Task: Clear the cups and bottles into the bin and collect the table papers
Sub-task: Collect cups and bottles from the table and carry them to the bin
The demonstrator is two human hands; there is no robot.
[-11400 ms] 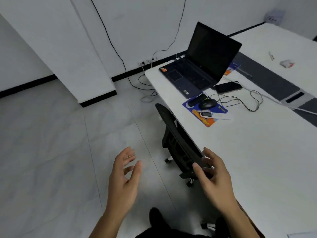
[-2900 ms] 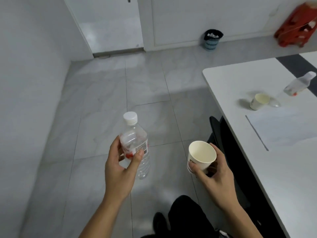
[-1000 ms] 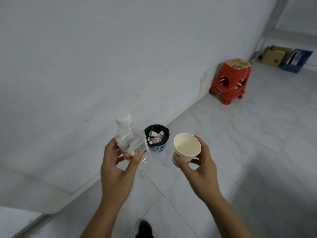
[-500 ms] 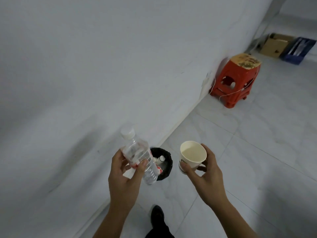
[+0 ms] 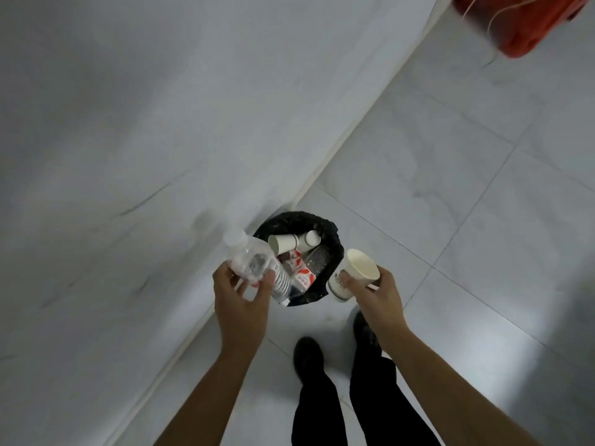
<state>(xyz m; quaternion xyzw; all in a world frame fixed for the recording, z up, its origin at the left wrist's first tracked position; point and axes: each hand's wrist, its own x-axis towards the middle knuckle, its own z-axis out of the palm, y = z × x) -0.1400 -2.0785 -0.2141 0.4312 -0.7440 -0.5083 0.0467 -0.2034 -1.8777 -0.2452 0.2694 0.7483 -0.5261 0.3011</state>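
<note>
Head view: the left hand [image 5: 240, 304] curls its thumb and fingers round a clear plastic bottle [image 5: 254, 263], held over the bin [image 5: 299, 220] rim at 8 o'clock. The bottle's red-and-white label is too blurred to read. The right hand [image 5: 376, 294] pinches a paper cup [image 5: 355, 273] at the bin's 4 o'clock; its dark print is unreadable. Cups and bottles lie inside the bin.

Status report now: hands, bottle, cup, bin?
Left hand grips bottle; right hand grips paper cup. Both at bin mouth, not yet dropped. Nothing blocks.
</note>
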